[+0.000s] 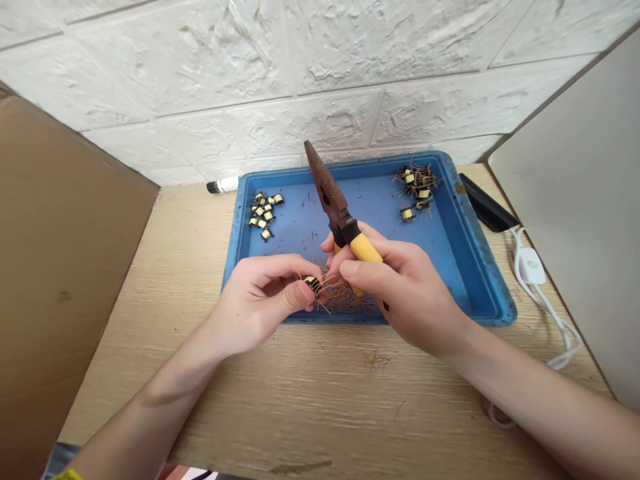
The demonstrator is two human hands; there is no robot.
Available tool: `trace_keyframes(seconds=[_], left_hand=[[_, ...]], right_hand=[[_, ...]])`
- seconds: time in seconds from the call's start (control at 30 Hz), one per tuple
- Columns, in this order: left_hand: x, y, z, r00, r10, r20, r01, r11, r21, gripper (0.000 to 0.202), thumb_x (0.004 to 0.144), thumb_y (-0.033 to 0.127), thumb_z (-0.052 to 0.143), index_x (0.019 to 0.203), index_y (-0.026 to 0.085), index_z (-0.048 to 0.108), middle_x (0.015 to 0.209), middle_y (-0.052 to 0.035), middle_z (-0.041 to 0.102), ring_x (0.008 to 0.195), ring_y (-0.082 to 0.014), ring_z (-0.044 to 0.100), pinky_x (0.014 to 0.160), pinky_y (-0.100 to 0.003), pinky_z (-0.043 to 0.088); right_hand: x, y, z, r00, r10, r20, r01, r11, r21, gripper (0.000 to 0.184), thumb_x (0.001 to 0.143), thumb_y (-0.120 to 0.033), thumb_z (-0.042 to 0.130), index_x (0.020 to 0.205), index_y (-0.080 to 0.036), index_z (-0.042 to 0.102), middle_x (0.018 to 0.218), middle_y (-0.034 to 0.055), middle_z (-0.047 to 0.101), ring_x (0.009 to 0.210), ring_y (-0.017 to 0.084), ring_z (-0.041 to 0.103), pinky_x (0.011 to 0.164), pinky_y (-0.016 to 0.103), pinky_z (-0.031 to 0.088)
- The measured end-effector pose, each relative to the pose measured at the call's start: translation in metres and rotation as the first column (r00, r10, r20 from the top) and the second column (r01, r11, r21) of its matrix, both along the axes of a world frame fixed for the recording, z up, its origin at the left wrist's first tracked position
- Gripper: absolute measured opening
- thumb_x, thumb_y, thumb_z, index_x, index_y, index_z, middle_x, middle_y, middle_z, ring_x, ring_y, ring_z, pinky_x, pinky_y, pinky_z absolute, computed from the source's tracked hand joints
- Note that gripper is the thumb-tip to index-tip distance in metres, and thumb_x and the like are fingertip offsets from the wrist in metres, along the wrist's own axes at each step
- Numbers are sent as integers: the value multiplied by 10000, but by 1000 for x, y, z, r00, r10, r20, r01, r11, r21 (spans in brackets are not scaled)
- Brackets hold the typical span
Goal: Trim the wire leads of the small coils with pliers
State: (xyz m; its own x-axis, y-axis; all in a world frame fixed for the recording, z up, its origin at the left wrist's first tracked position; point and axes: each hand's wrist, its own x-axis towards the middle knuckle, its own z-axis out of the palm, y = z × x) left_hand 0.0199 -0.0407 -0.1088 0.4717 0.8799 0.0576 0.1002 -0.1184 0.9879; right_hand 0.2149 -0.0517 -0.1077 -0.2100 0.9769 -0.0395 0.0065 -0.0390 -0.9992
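My left hand pinches a small yellow-and-black transformer with long copper wire leads between thumb and fingers. My right hand grips rusty long-nose pliers by their yellow handles, jaws pointing up and away, close beside that component. Below both hands, a heap of cut copper wires lies in the blue plastic tray. Short-leaded components form a cluster at the tray's left. Long-wired ones sit in a tangle at its back right.
The tray stands on a light wood table with stray wire bits in front of it. A marker lies behind the tray. To the right are a black case and a white cord with a switch. Cardboard and a white panel flank the table.
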Motion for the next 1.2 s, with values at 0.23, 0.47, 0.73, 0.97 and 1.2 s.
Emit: trace_keyframes(seconds=[0.23,0.47,0.73,0.97,1.2], left_hand=[[2,-1,-1,996,54,-74,-40,983,177,355,916,512,776,813,172,791,709,-34,771,587,-131,654,562,-234,540],[4,-2,0,994,70,-83,-49,973,224,346,937,498,756,816,175,790,713,-29,775,598,-133,658,568,-234,529],[6,-3,-1,990,126,-64,-106,963,249,260,904,397,818,789,167,778,694,-17,771,578,-104,643,540,-183,511],[5,-4,-3,987,130,-91,-103,960,259,260,917,403,797,793,174,778,716,-34,783,627,-135,680,591,-215,548],[5,-3,-3,987,134,-93,-106,960,258,309,918,452,788,788,172,778,707,-38,778,617,-138,674,579,-220,540]], right_hand=[[-1,1,0,1000,8,-19,-8,1000,-4,211,812,-355,705,652,-220,685,899,24,650,908,164,630,764,311,535],[-1,1,1,1000,9,2,-9,1000,13,229,789,-338,723,606,-217,656,875,29,639,962,182,645,842,340,541],[0,1,0,1000,-21,10,21,1000,-16,176,791,-322,685,662,-203,670,920,29,635,818,141,581,703,301,497],[-1,1,0,1000,-15,-25,13,998,-66,182,770,-330,641,645,-208,692,1006,50,657,864,167,600,674,304,509],[-1,1,1,1000,-17,-24,15,997,-73,165,755,-317,651,636,-211,694,997,48,657,876,176,592,650,304,490]])
